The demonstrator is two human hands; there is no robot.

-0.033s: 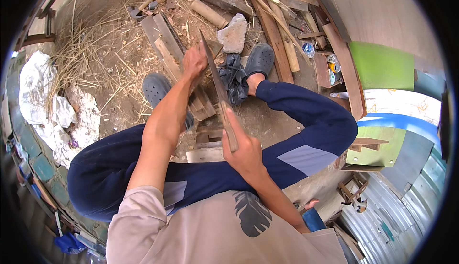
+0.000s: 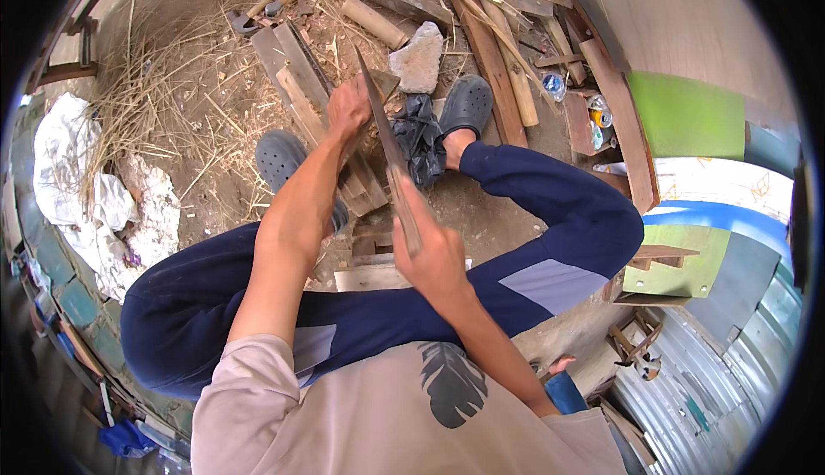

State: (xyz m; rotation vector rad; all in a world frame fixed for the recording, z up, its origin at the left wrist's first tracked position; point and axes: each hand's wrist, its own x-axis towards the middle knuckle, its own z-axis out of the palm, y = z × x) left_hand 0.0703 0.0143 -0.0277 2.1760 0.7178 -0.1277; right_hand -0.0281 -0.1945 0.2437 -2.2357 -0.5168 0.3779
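My right hand [image 2: 434,260] is closed around the wooden handle of a long-bladed knife [image 2: 381,118]. The dark blade points away from me, slanting up to the left, and passes close along the right side of my left hand [image 2: 350,107]. My left hand is closed on a small piece of wood [image 2: 388,85], whose end shows just beyond the blade; the fingers themselves are partly hidden. Under and beside that hand lie wooden boards [image 2: 296,75] set on the ground between my feet.
A pale stone [image 2: 418,58] and a black plastic bag [image 2: 418,140] lie by my right clog [image 2: 468,105]. Bamboo pieces [image 2: 375,23], long planks [image 2: 491,62] and straw [image 2: 163,105] litter the ground. White sacking [image 2: 73,174] is at the left; a small animal [image 2: 649,367] is at the lower right.
My right hand and the knife have slid slightly forward, away from me, along the blade's line. My left hand has stayed almost in place.
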